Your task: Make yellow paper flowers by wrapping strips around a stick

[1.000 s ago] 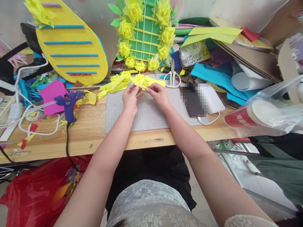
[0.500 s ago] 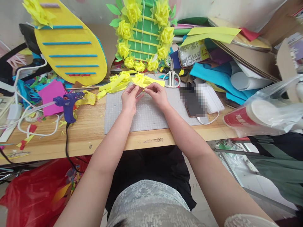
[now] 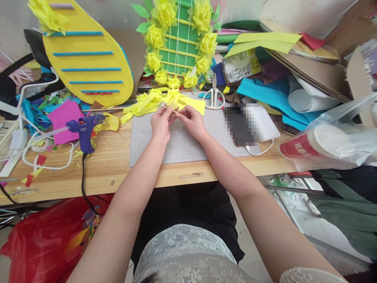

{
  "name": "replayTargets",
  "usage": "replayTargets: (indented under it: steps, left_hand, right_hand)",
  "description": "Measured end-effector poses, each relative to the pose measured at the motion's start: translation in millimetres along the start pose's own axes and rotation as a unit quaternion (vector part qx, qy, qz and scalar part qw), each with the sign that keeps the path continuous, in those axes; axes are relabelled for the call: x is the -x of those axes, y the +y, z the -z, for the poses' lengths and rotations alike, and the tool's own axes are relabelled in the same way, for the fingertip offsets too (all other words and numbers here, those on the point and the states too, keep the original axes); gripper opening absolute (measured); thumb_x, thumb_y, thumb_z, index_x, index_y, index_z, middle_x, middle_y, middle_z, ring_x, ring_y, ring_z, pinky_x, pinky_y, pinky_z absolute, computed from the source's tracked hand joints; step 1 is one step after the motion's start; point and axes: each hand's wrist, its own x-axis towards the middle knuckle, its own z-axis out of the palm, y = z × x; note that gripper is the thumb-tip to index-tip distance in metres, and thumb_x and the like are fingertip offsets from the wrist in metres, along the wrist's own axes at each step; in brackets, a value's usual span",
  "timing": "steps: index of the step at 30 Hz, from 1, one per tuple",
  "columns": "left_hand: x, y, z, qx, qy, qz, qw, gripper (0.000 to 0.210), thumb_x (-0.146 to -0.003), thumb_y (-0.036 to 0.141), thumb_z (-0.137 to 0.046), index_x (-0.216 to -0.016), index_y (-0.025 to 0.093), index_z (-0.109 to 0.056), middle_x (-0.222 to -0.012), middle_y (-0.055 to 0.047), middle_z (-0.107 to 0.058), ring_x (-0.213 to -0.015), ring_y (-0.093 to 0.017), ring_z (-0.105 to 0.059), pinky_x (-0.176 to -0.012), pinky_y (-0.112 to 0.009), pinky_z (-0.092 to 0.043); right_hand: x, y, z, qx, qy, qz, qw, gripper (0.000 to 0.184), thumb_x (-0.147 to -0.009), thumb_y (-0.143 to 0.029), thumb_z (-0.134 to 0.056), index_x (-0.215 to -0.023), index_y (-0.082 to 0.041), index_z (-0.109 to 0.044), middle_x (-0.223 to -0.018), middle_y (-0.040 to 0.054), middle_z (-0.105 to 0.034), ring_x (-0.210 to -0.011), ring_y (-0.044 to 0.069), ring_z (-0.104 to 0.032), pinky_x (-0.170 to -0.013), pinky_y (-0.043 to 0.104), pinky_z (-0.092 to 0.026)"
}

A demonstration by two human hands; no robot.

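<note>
Over the grey cutting mat (image 3: 188,151), my two hands meet at the fingertips. A thin wooden stick (image 3: 176,112) runs slantwise between them. My left hand (image 3: 161,124) is closed in a pinch around the stick's left part. The thumb and fingers of my right hand (image 3: 193,122) pinch its right end. Just beyond the fingers lie yellow paper pieces (image 3: 194,105); whether one touches the stick is hidden. A heap of yellow paper strips and flowers (image 3: 144,104) spreads to the left. White-handled scissors (image 3: 214,101) rest at the mat's back right.
A blue glue gun (image 3: 85,131) stands at left, its cord hanging over the table edge. Behind are a yellow board (image 3: 88,43) and a green flowered board (image 3: 182,43). At right lie a phone (image 3: 240,125), a white power bank (image 3: 266,124) and a bagged cup (image 3: 306,145).
My right hand has turned and shifted slightly left and down, off the yellow paper's edge. The thin stick now shows between my fingertips. My left hand has hardly moved.
</note>
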Motion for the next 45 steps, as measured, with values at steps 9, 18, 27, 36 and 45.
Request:
replayTargets:
  steps: [9, 18, 27, 36, 45]
  left_hand:
    - [-6.6, -4.8, 6.2, -0.007, 0.018, 0.004, 1.000, 0.019, -0.066, 0.029, -0.074, -0.076, 0.018, -0.064, -0.082, -0.002, -0.071, -0.088, -0.015, -0.068, -0.084, -0.028, -0.052]
    - [-9.7, -6.8, 7.0, -0.016, 0.040, 0.001, 0.999, 0.024, -0.064, 0.036, -0.075, -0.075, 0.019, -0.062, -0.084, -0.002, -0.070, -0.081, -0.013, -0.067, -0.074, -0.024, -0.052]
    - [-1.1, -0.3, -0.4, 0.009, 0.033, 0.014, 0.999, 0.017, -0.073, 0.033, -0.067, -0.074, 0.019, -0.060, -0.080, 0.000, -0.067, -0.076, -0.011, -0.064, -0.066, -0.021, -0.051]
    - [1.3, 1.3, -2.7, 0.052, 0.083, 0.018, 0.995, 0.007, -0.071, 0.012, -0.066, -0.070, 0.016, -0.061, -0.068, 0.005, -0.056, -0.055, -0.004, -0.046, -0.059, -0.018, -0.046]
    - [-0.3, 2.4, -1.1, 0.079, 0.091, 0.046, 0.992, 0.015, -0.063, 0.019, -0.075, -0.071, 0.017, -0.062, -0.065, 0.006, -0.055, -0.049, -0.002, -0.041, -0.052, -0.016, -0.044]
  right_hand:
    - [-0.3, -2.4, 1.8, 0.040, -0.009, -0.007, 0.999, 0.029, -0.081, -0.038, -0.057, -0.062, -0.017, -0.049, -0.052, -0.0058, -0.041, -0.053, 0.007, -0.035, -0.055, 0.023, -0.029]
    - [2.6, -11.3, 3.6, -0.087, -0.037, -0.099, 0.991, 0.036, -0.069, -0.045, -0.070, -0.068, -0.020, -0.043, -0.050, -0.0085, -0.042, -0.042, 0.004, -0.032, -0.040, 0.020, -0.028]
    - [2.1, -17.1, 1.7, -0.046, -0.003, -0.138, 0.989, 0.030, -0.080, -0.035, -0.061, -0.060, -0.016, -0.049, -0.040, -0.0093, -0.038, -0.031, 0.003, -0.027, -0.031, 0.020, -0.024]
    - [-0.7, -15.1, 4.3, -0.121, -0.017, -0.140, 0.983, 0.024, -0.071, -0.028, -0.071, -0.070, -0.017, -0.049, -0.045, -0.0092, -0.050, -0.038, 0.003, -0.043, -0.040, 0.016, -0.042]
    - [0.4, -2.1, 0.1, -0.059, -0.035, -0.117, 0.991, 0.024, -0.077, -0.033, -0.065, -0.065, -0.018, -0.049, -0.046, -0.0071, -0.052, -0.035, 0.004, -0.042, -0.037, 0.019, -0.040]
